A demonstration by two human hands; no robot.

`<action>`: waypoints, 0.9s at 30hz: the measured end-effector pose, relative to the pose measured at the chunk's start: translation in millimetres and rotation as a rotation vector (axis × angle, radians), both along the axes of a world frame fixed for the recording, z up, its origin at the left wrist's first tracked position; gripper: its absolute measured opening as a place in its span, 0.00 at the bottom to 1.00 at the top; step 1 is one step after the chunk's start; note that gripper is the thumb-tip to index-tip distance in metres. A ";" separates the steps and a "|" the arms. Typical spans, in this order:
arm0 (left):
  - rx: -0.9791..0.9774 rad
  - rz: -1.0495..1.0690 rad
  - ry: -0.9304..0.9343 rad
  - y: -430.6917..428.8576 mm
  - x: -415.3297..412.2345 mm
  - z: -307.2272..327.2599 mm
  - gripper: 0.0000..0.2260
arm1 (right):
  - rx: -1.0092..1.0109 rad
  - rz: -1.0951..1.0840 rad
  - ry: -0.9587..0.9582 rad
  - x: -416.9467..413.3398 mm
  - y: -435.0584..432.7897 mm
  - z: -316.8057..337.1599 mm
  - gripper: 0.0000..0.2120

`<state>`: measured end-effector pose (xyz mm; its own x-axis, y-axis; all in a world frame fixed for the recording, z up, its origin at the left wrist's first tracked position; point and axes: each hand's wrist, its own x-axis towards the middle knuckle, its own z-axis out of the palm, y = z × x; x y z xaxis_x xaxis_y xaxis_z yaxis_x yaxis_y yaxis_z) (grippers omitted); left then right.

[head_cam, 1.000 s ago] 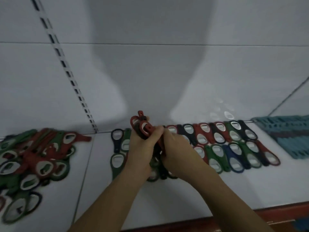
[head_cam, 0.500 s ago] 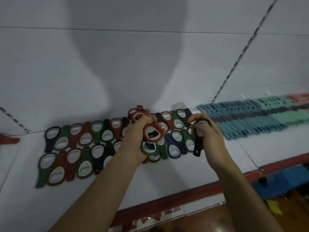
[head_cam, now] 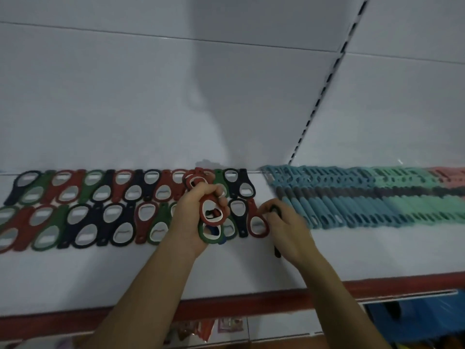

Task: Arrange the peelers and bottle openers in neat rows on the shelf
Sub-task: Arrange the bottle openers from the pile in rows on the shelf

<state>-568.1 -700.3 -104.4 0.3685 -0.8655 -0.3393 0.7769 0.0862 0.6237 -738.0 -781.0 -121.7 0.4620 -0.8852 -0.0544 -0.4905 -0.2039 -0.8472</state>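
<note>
Head view: our right hand (head_cam: pixel 286 230) pinches one black plastic bottle opener (head_cam: pixel 276 251), long axis front-to-back, just right of the front row's last red opener (head_cam: pixel 258 224) on the white shelf (head_cam: pixel 377 253). Our left hand (head_cam: pixel 191 222) grips a red-and-green opener bundle (head_cam: pixel 210 215), farther left of that row end.

Red, green, black bottle openers (head_cam: pixel 120 210), teal (some pink) peelers (head_cam: pixel 364 197), white shelf (head_cam: pixel 377 250)

The left grip (head_cam: pixel 193 219) is clenching a bundle of red and green plastic bottle openers (head_cam: pixel 210 213); the right grip (head_cam: pixel 286 230) is curling round a black plastic opener (head_cam: pixel 277 251).
</note>
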 end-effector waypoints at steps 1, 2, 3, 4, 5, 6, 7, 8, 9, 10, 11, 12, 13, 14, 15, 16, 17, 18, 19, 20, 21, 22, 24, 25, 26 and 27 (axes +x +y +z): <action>-0.003 0.010 -0.007 0.5 -3.7 -0.8 0.03 | -0.002 0.019 0.010 -0.8 -0.8 -0.5 0.12; 0.001 0.027 -0.005 0.6 -6.2 -1.6 0.04 | 0.001 0.038 0.018 -2.1 -2.3 -0.7 0.12; 0.011 0.055 0.001 1.4 -8.7 -2.2 0.06 | 0.005 0.061 0.027 -3.6 -3.6 -0.8 0.12; 0.022 0.075 0.013 1.4 -8.7 -3.8 0.07 | 0.005 0.073 0.032 -4.1 -4.2 -0.4 0.12; 0.030 0.088 0.023 1.8 -8.9 -4.1 0.07 | 0.006 0.082 0.032 -4.3 -4.5 -0.4 0.13; 0.034 0.104 0.027 1.9 -9.4 -4.2 0.05 | 0.005 0.093 0.029 -4.8 -5.4 -0.5 0.13; 0.034 0.110 0.030 1.8 -10.6 -3.5 0.03 | 0.000 0.103 0.026 -5.4 -6.2 -0.7 0.13; 0.031 0.110 0.030 1.1 -11.2 -4.9 0.02 | -0.006 0.111 0.021 -6.5 -6.8 -1.6 0.13; 0.031 0.107 0.027 1.1 -11.5 -5.2 0.03 | -0.010 0.118 0.013 -7.7 -7.7 -3.0 0.13; 0.031 0.101 0.017 0.8 -10.6 -6.2 0.03 | -0.009 0.121 0.006 -8.9 -8.4 -4.3 0.12; 0.023 0.095 0.013 0.8 -9.9 -4.9 0.01 | -0.009 0.123 0.004 -9.5 -8.6 -4.5 0.12; 0.011 0.091 0.011 0.8 -8.3 -4.4 0.02 | -0.015 0.125 0.003 -10.2 -8.6 -4.4 0.12; 0.001 0.083 0.013 1.2 -6.3 -3.8 0.04 | -0.043 0.121 0.007 -10.4 -9.0 -4.4 0.12; -0.003 0.077 0.011 2.2 -3.3 -3.3 0.03 | -0.094 0.107 0.011 -10.1 -9.5 -4.2 0.12; -0.005 0.077 0.012 4.2 0.0 -2.0 0.02 | -0.152 0.087 0.000 -8.1 -9.5 -2.9 0.11; -0.005 0.077 0.010 6.9 4.6 -1.6 0.02 | -0.182 0.063 -0.038 -4.1 -9.1 -0.6 0.10; 0.002 0.076 0.011 10.4 9.8 -0.9 0.02 | -0.156 0.043 -0.093 2.7 -7.7 3.9 0.10; 0.015 0.080 0.010 15.0 16.2 -0.6 0.02 | -0.084 0.042 -0.151 12.6 -5.3 9.6 0.10; 0.024 0.087 0.014 20.9 23.2 -0.5 0.02 | 0.003 0.068 -0.200 24.5 -1.7 15.4 0.10; 0.028 0.098 0.026 28.1 31.2 -0.7 0.01 | 0.079 0.120 -0.240 38.1 2.5 19.7 0.11; 0.027 0.108 0.045 36.5 40.2 -0.4 0.02 | 0.119 0.180 -0.270 53.2 8.0 23.2 0.11; 0.024 0.116 0.056 45.6 50.1 0.8 0.02 | 0.123 0.236 -0.291 68.5 14.2 26.0 0.12; 0.028 0.141 0.054 66.7 73.6 2.4 0.04 | 0.094 0.330 -0.317 101.6 31.4 29.2 0.12; 0.031 0.154 0.050 78.9 87.0 3.5 0.04 | 0.084 0.363 -0.321 118.5 41.6 28.1 0.10; 0.029 0.168 0.041 92.8 101.6 4.7 0.03 | 0.089 0.384 -0.324 135.3 53.5 25.7 0.08; 0.027 0.183 0.029 107.9 117.2 5.6 0.03 | 0.111 0.396 -0.335 152.3 66.6 23.1 0.06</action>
<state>-450.9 -592.4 -98.8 0.5091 -0.7752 -0.3740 0.7671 0.2116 0.6056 -585.7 -714.4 -98.7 0.7678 -0.6368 0.0701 -0.0932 -0.2193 -0.9712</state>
